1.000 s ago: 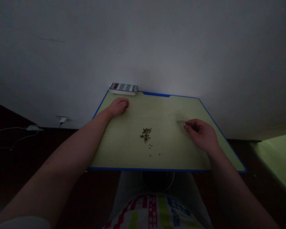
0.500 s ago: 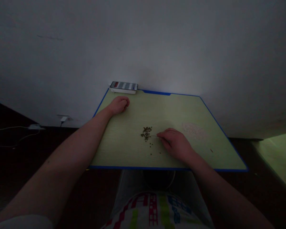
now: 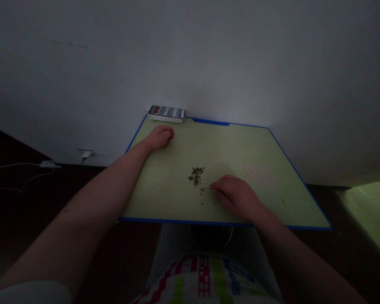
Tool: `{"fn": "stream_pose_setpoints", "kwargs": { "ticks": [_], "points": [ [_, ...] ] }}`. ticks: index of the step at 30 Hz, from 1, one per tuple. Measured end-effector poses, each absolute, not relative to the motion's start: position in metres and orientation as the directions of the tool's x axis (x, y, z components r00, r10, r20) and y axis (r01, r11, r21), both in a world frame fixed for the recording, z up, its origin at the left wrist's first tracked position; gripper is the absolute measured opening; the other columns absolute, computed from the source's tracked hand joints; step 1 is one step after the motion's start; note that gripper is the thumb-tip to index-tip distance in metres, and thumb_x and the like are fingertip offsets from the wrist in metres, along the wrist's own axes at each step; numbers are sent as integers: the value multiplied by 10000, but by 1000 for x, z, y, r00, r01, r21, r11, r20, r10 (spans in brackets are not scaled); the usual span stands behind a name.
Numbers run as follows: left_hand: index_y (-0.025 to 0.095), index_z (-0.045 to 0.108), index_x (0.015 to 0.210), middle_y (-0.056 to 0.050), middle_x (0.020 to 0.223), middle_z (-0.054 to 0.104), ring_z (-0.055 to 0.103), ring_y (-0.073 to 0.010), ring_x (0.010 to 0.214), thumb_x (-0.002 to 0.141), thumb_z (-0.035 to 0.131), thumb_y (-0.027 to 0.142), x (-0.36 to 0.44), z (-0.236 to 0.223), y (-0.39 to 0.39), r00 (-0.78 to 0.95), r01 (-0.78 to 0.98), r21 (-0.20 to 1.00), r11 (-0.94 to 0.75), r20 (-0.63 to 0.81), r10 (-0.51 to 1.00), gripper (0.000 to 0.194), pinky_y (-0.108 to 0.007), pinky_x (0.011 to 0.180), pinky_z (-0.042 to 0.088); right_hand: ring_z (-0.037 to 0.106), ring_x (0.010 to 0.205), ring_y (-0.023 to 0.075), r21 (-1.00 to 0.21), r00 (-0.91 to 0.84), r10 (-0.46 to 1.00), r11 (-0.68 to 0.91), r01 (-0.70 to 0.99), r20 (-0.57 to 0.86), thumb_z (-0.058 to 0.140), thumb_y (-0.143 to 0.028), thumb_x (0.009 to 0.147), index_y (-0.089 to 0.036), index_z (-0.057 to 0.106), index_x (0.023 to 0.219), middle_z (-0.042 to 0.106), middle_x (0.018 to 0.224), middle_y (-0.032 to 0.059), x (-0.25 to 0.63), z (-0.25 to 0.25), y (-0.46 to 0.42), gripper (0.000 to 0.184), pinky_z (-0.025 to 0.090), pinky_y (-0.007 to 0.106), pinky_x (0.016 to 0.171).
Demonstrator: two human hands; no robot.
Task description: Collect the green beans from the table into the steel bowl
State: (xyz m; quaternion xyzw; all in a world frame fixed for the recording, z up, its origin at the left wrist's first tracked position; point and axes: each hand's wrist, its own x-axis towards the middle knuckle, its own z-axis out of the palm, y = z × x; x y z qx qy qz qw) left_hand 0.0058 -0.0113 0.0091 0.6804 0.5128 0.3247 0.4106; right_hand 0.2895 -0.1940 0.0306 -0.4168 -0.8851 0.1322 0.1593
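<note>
Dark pellets point(image 3: 196, 177) are lying between the table's point(image 3: 164, 190) side edges; right hand point(image 3: 236, 194) is pinching a thin strip point(image 3: 206, 188); left hand point(image 3: 161, 137) is resting curled, contents unclear.

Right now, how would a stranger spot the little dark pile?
Find the pale tabletop edged in blue. Near its middle, left of the right hand, lies a scattered pile of dark grains. Its colour sets it apart from the whitish patch right of that hand.

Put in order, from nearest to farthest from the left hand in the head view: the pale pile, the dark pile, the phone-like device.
1. Phone-like device: just beyond the left hand, far left corner.
2. Dark pile: near the middle.
3. Pale pile: on the right side.
</note>
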Motion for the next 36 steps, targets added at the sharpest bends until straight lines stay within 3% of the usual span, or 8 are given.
{"fn": "stream_pose_setpoints", "kwargs": {
  "ticks": [7,21,36],
  "points": [
    [176,487,600,23,420,413,380,-99,413,620,385,187,5,7,-10,258,443,885,-145,30,966,104,-242,447,272,615,769,166,-444,-470,882,411,796,-27,495,-173,848,-170,662,1024,705,917,63,278,41,-163,243,426,262,681],
    [176,485,624,34,414,382,371,-94,402,639,382,188,5,5,-8,251,440,890,-122,9,968,105,-235,441,250,556,708,145,-417,-647,732,531,738,-214,506,-156,795,-176,633,825,665,803,38,261,52,-169,132,337,242,605],
    [180,489,629,31,418,392,375,-100,402,634,380,200,4,5,-7,255,476,869,-137,12,967,111,-235,432,255,568,702,150,-435,-620,721,472,767,-311,512,-160,785,-168,658,828,675,799,49,281,60,-201,152,346,250,597]
  ]
}}
